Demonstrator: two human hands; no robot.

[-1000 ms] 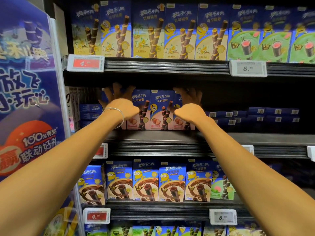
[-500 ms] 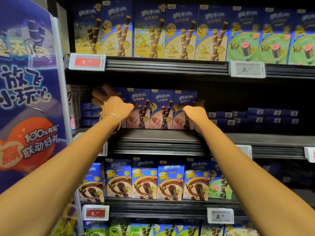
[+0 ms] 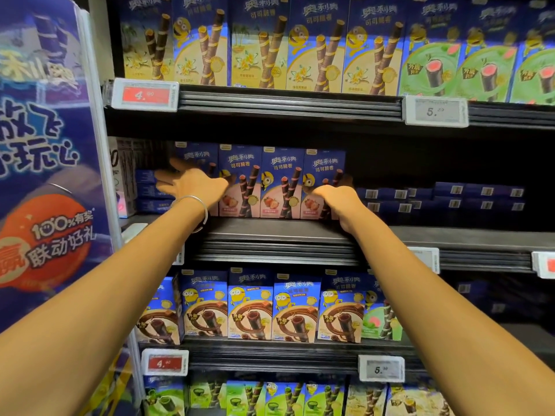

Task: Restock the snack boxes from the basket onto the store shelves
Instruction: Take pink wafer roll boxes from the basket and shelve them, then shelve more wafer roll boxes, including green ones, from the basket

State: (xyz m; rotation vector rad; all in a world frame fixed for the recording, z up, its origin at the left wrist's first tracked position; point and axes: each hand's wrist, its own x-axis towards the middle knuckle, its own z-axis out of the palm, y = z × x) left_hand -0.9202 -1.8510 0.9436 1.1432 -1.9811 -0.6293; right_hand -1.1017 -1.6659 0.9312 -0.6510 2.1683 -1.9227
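**shelfnoob:** so which hand actually has a box here?

**aisle9:** Both arms reach out to the middle shelf [image 3: 270, 232]. The left hand [image 3: 192, 184], the one with the bracelet [image 3: 196, 204], is spread wide and holds nothing. It's blurry, at the left end of the row [image 3: 280, 183]. The right hand [image 3: 333, 198] is curled at the end box [image 3: 322, 166], low on its right edge. It looks like a grip, but the fingertips are hidden.

**shelfnoob:** and the boxes?

**aisle9:** Four of them, upright, long axis vertical, side by side between the hands and set back from the shelf lip. I'd guess the right hand does any squaring up, since it's the one touching. Flat boxes [image 3: 444, 196] sit further back. No basket in view.
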